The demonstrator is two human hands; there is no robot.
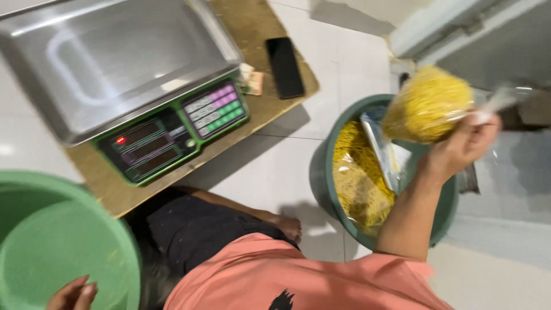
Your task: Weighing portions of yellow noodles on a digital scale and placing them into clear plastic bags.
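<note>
Head view, looking down at a white tiled floor (275,166).

R hand (462,146) is up at the right, fingers clamped on the twisted neck of a clear bag of yellow noodles (427,103). The bag hangs in the air, blurred, just above the far rim of a dark green basin (445,215). The basin sits on the floor at the right and holds loose yellow noodles (359,183) plus more clear plastic bags (384,149) lying on top.

L hand (73,294) is at the bottom left corner, only partly in frame, fingers curled and resting at the inside edge of a light green tub (57,241). It shows nothing gripped; can't tell more, as the hand is cut off by the frame edge.

Between the two: a brown wooden board (252,23) serving as a low bench, carrying a green digital scale (166,135) w/ a steel weighing pan (115,57) and a keypad of coloured buttons. A black phone (285,67) lies on the board just right of the scale, w/ a few folded banknotes (251,80) next to it, touching the scale's corner.

Bottom centre: the person's pink shirt (287,275), dark shorts, and a bare foot (287,227) on the floor near the basin.
</note>
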